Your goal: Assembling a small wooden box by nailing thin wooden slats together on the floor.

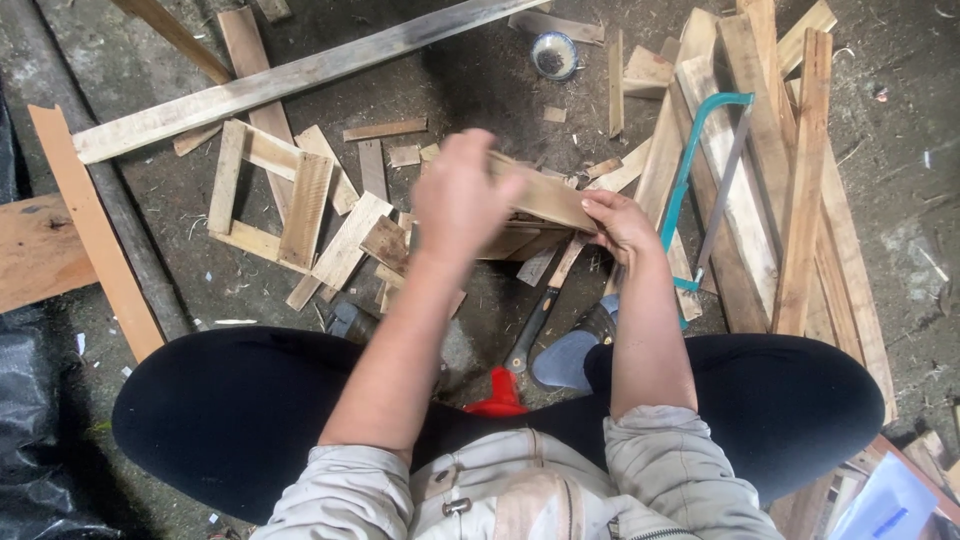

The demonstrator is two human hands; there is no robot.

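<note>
floor (480, 90): dark, sawdust | slats (770, 170), hacksaw (700, 180) scattered | hands (540, 205) gripping wood piece (545, 198)

wood slat (540, 195) – rough, matt | hacksaw (700, 170) – painted metal | floor (480, 80) – dusty

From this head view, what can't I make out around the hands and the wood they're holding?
- Left hand: motion-blurred; its grip on the pale wooden slat piece is unclear.
- Slat piece's underside: hidden by both hands, including the right hand.
- Black-handled tool on the floor: its head is hidden under the wood.
- Red object between the knees: partly hidden by the left forearm.
</note>
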